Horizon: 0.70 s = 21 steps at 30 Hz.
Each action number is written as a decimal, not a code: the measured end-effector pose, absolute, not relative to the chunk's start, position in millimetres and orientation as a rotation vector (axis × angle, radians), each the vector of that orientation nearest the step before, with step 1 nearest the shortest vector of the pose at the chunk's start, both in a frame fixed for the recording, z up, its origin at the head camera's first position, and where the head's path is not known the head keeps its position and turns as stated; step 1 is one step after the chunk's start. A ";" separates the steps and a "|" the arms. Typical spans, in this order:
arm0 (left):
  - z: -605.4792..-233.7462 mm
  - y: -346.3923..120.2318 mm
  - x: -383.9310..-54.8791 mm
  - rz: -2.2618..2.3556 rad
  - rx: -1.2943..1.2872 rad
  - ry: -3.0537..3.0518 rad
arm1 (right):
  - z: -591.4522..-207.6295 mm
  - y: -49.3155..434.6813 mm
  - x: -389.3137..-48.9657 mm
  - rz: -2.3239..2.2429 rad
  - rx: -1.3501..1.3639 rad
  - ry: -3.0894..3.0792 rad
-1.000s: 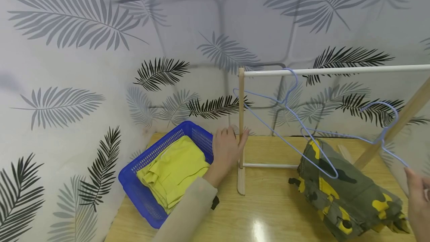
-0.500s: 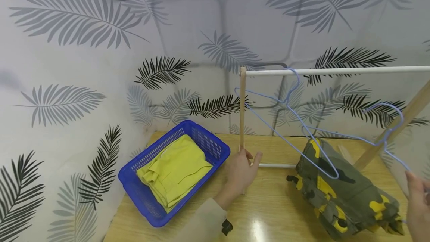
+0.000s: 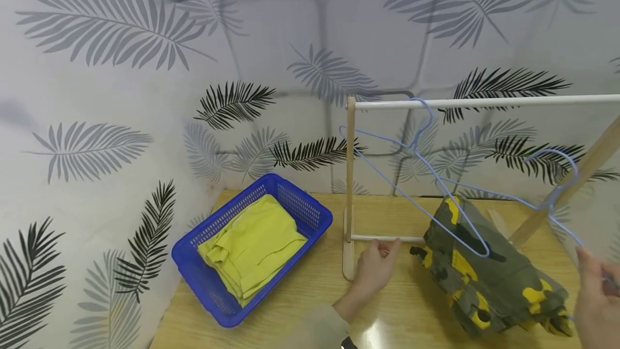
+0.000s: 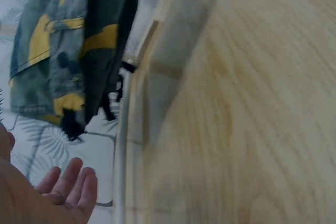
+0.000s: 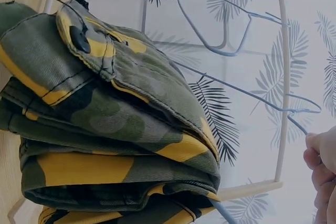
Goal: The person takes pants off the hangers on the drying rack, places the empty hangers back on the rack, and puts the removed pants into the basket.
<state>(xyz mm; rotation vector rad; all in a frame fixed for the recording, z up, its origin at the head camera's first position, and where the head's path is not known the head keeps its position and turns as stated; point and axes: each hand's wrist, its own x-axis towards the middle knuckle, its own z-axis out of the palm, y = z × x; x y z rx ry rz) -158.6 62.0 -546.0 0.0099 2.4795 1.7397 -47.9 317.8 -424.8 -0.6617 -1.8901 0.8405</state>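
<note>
Head view: so the left hand has shifted right over the last second, off the rack's left post and over to the near side of the bottom rail.
What that means: my read is the action's gathering round the camo garment now, with the blue basket and its folded yellow cloth sitting untouched over on the left.
Left fingers: loosely curled, thumb apart, holding nothing; can't tell if they touch the bottom rail.
Right hand: thumb and fingers clamped on the held hanger, at its right shoulder.
Camo garment: folded over the held hanger's bar, right of the left hand, looks to be up off the table.
Table: pale wood grain, bit of glare on the near side.
Room: patterned wall with grey and black leaves; a second hanger hangs from the top rail.
</note>
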 end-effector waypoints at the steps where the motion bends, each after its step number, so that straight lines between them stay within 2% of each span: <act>1: -548.8 65.0 -156.7 1.750 0.008 2.460 | -425.8 317.1 -48.3 0.860 -0.662 -1.873; 21: -576.0 121.7 -135.8 2.147 -0.271 1.800 | -422.3 295.8 -45.4 0.951 -0.748 -1.910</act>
